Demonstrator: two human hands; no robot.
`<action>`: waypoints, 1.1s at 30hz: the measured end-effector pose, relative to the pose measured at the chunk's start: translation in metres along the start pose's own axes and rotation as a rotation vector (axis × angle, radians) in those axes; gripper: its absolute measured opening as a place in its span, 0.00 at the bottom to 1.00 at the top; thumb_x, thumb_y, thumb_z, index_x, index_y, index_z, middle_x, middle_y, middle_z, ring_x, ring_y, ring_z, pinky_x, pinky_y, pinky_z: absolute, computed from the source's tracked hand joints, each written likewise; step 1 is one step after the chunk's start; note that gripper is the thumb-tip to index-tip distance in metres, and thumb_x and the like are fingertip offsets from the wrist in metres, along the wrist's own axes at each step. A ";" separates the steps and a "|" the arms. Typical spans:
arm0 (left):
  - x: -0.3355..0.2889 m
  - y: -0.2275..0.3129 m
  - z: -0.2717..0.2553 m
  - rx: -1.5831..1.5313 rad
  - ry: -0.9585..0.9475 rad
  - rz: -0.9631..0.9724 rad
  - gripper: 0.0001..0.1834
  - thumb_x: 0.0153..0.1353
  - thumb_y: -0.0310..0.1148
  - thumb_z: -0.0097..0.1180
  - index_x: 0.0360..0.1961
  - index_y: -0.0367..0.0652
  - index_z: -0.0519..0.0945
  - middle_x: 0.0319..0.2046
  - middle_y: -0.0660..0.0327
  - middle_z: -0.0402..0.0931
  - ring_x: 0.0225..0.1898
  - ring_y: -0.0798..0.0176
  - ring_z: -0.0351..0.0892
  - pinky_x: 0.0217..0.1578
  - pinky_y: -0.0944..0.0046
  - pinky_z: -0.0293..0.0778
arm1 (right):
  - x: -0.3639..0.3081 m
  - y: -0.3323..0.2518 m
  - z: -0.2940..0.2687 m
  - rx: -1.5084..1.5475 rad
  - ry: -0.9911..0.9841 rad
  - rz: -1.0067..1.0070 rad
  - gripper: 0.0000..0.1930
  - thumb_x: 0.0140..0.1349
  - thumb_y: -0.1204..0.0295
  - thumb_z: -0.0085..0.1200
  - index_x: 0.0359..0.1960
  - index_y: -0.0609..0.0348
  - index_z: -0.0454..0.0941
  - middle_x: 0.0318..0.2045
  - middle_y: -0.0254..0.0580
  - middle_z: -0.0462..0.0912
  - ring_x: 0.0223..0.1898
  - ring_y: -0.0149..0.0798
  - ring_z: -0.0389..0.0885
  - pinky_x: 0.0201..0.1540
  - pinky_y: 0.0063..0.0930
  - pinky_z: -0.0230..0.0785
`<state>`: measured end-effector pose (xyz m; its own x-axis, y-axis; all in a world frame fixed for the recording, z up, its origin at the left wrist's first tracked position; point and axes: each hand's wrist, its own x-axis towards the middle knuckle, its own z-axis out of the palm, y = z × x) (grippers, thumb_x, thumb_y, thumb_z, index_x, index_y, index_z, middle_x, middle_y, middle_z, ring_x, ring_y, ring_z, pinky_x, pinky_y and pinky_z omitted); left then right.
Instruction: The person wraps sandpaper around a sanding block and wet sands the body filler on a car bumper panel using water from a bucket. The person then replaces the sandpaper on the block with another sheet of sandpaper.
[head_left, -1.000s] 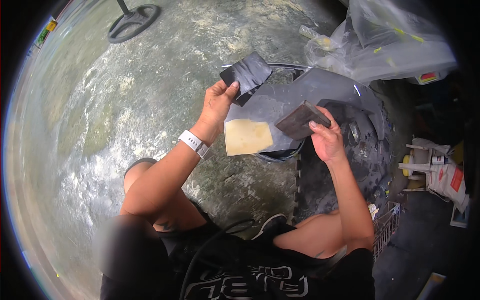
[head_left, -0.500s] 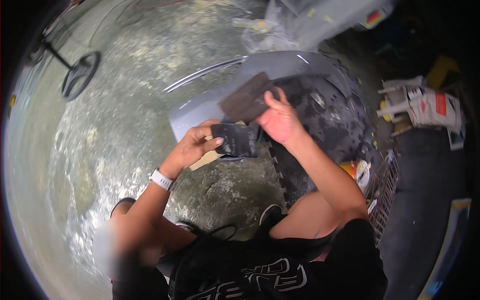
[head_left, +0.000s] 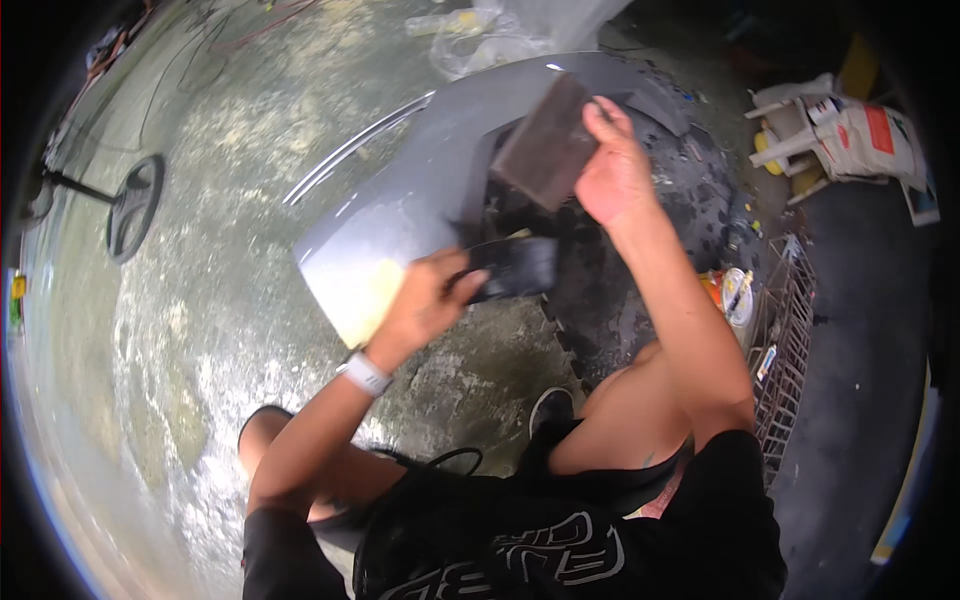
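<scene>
My left hand point(head_left: 425, 300), at centre with a white watch band at its wrist, grips a flat black pad point(head_left: 518, 270) between thumb and fingers. Higher up and to the right, my right hand point(head_left: 618, 170) pinches a dark brown sheet point(head_left: 545, 145) by its right edge; it looks like sandpaper. The two held things are apart. Below and beyond them lies a grey car body panel point(head_left: 400, 190) with a wide opening. A pale yellow patch point(head_left: 378, 298) shows on or by its near left end, partly behind my left hand.
A steering wheel point(head_left: 135, 208) is at the left. Clear plastic sheeting point(head_left: 540, 25) lies beyond the panel. To the right are a wire basket point(head_left: 788, 370), an orange and white package point(head_left: 733, 295) and a white bag point(head_left: 880, 140). A metallic strip point(head_left: 350, 150) lies along the panel's left side.
My right hand has raised the brown sheet up and right, away from the black pad. The left hand has shifted right and slightly down with the pad. The view has shifted too.
</scene>
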<state>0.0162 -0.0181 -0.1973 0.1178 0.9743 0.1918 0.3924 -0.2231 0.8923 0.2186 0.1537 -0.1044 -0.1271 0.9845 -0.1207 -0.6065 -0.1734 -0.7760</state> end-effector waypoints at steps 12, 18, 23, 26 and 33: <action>0.051 -0.021 0.099 -0.197 -0.250 0.240 0.13 0.67 0.28 0.64 0.28 0.29 0.79 0.66 0.42 0.74 0.58 0.48 0.84 0.52 0.59 0.81 | -0.038 -0.043 -0.014 -0.042 -0.058 0.012 0.15 0.74 0.70 0.58 0.60 0.53 0.73 0.55 0.35 0.83 0.59 0.36 0.80 0.66 0.43 0.72; 0.033 -0.011 0.076 -0.508 -0.080 -0.318 0.10 0.75 0.33 0.57 0.44 0.38 0.84 0.31 0.66 0.82 0.29 0.73 0.80 0.32 0.67 0.82 | -0.038 -0.044 -0.032 -0.190 -0.060 0.036 0.14 0.72 0.72 0.58 0.57 0.52 0.75 0.51 0.29 0.80 0.56 0.32 0.79 0.63 0.37 0.72; 0.017 -0.009 0.022 -0.735 0.171 -0.313 0.15 0.77 0.34 0.55 0.61 0.42 0.78 0.35 0.66 0.83 0.34 0.73 0.83 0.31 0.69 0.82 | -0.033 -0.016 -0.042 -0.277 -0.050 0.308 0.15 0.70 0.61 0.63 0.53 0.46 0.76 0.50 0.27 0.80 0.54 0.30 0.79 0.58 0.32 0.73; 0.007 -0.003 -0.005 -0.793 0.288 -0.312 0.22 0.77 0.32 0.53 0.70 0.44 0.72 0.40 0.65 0.82 0.36 0.73 0.82 0.32 0.70 0.83 | -0.040 0.008 -0.029 -0.303 -0.091 0.388 0.15 0.69 0.58 0.65 0.52 0.44 0.76 0.48 0.26 0.80 0.53 0.30 0.78 0.57 0.32 0.72; -0.024 -0.003 -0.037 -0.510 0.186 -0.201 0.25 0.78 0.35 0.53 0.73 0.44 0.70 0.45 0.63 0.81 0.40 0.72 0.81 0.35 0.70 0.80 | -0.059 0.058 0.015 -0.320 -0.241 0.447 0.18 0.69 0.53 0.62 0.54 0.46 0.76 0.46 0.29 0.80 0.48 0.32 0.79 0.52 0.33 0.72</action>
<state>-0.0218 -0.0397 -0.1897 -0.0941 0.9952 0.0258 -0.1039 -0.0356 0.9940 0.1789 0.0854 -0.1334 -0.5123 0.7780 -0.3636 -0.1915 -0.5163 -0.8347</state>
